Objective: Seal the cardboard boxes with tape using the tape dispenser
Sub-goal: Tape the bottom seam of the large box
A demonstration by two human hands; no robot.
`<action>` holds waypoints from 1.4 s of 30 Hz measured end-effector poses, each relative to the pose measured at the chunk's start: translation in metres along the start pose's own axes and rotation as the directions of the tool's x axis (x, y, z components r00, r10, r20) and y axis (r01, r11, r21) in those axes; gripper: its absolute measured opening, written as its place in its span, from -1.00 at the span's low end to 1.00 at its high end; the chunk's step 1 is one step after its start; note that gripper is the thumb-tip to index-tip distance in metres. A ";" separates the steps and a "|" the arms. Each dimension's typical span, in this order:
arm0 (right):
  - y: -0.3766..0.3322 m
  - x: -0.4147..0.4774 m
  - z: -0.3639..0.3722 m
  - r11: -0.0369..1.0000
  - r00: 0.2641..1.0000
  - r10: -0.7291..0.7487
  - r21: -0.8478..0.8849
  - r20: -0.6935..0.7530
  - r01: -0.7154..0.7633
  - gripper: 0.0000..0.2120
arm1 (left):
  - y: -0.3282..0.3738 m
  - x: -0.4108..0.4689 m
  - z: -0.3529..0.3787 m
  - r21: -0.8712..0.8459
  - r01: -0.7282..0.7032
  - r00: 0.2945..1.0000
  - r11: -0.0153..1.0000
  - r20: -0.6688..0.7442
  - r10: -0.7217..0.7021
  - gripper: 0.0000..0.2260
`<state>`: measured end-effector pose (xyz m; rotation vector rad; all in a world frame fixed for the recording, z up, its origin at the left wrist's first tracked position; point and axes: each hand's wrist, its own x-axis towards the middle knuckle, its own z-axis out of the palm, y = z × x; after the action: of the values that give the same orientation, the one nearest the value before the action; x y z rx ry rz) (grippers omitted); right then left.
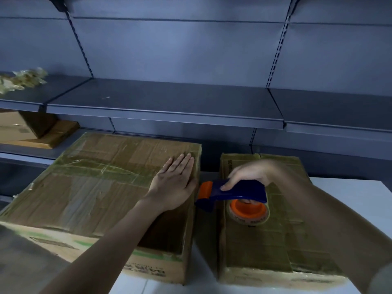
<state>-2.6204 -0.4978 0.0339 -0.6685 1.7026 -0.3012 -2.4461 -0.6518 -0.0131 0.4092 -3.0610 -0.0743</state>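
- Cardboard is making up both task containers: a larger box (95,187) is sitting on the left of the white worktop (356,189), and a smaller box (275,247) is sitting just beside it on the right, with a narrow gap between them.
- Both boxes are lying with their top flaps closed, so nothing inside either one is showing; glossy clear tape is covering much of each top, and it is wrinkling in places on the larger box.
- The left hand (172,183) is lying flat, palm down with its fingers straight and together, pressing on the top of the larger box close to its right edge.
- The right hand (248,174) is gripping the blue tape dispenser (244,190) by its handle, with the fingers curling over the top of it.
- The tape dispenser is being held over the smaller box's far half, its orange front end (206,189) pointing left across the gap and sitting just beside the left hand; whether that end is touching the larger box I cannot tell.
- A tape roll (248,212) on an orange hub is sitting in the dispenser, low over the top of the smaller box.
- Grey metal shelving is standing behind the worktop; one shelf (169,102) is carrying a wad of crumpled tape (21,80) at its far left, and a lower shelf on the left is holding some brown cardboard pieces (38,132).
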 end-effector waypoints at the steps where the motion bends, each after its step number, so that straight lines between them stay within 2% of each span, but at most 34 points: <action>1: -0.002 0.002 0.000 1.000 1.000 0.010 -0.003 -0.003 -0.010 -0.54 | 0.001 0.000 -0.001 0.003 0.009 1.000 1.000 0.003 -0.009 -0.46; 4: -0.005 0.005 -0.003 0.999 0.999 0.046 0.009 -0.014 -0.046 -0.54 | 0.005 0.003 -0.004 -0.006 0.052 0.997 0.999 0.058 -0.051 -0.44; 7: -0.008 0.005 -0.004 0.998 0.998 0.063 0.026 -0.014 -0.063 -0.63 | 0.013 0.008 -0.009 -0.041 0.121 0.986 0.992 0.124 -0.115 -0.40; 10: -0.008 0.005 -0.002 0.997 0.997 0.070 0.021 -0.015 -0.070 -0.65 | 0.018 0.008 -0.011 -0.041 0.148 0.982 0.988 0.125 -0.142 -0.38; 17: 0.001 0.005 0.003 0.995 0.998 0.056 0.080 -0.038 -0.053 -0.55 | 0.020 0.007 -0.010 -0.042 0.164 0.981 0.986 0.116 -0.158 -0.35; 25: 0.013 -0.003 0.017 0.983 0.995 0.041 0.185 -0.086 -0.024 -0.64 | 0.020 0.008 -0.010 -0.072 0.155 0.985 0.985 0.093 -0.148 -0.42; 29: 0.033 0.002 0.034 0.987 0.971 0.163 0.025 -0.175 -0.161 -0.74 | 0.016 0.010 -0.015 -0.078 0.135 0.986 0.988 0.109 -0.126 -0.41; 30: 0.039 0.003 0.037 0.988 0.975 0.140 0.092 -0.170 -0.125 -0.71 | 0.017 0.011 -0.015 -0.071 0.137 0.984 0.988 0.123 -0.127 -0.39; 32: 0.046 -0.002 0.030 0.965 0.988 0.000 0.260 -0.151 0.040 -0.61 | 0.023 0.013 -0.015 -0.043 0.183 0.974 0.982 0.146 -0.175 -0.33; 33: 0.046 -0.008 0.024 0.956 0.984 -0.038 0.281 -0.174 0.087 -0.59 | 0.029 0.014 -0.015 -0.025 0.216 0.963 0.976 0.167 -0.209 -0.30; 37: 0.043 -0.028 0.009 0.980 0.961 -0.022 0.186 -0.277 0.077 -0.64 | 0.046 0.018 -0.017 0.060 0.285 0.925 0.957 0.244 -0.291 -0.29; 42: 0.059 -0.033 0.015 0.936 0.930 -0.148 0.255 -0.337 0.241 -0.53 | 0.048 0.014 -0.013 0.096 0.273 0.940 0.957 0.185 -0.287 -0.35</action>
<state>-2.6182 -0.4291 0.0254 -0.5922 1.8411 -0.8244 -2.4711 -0.6101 0.0035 0.8933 -3.1789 -0.0209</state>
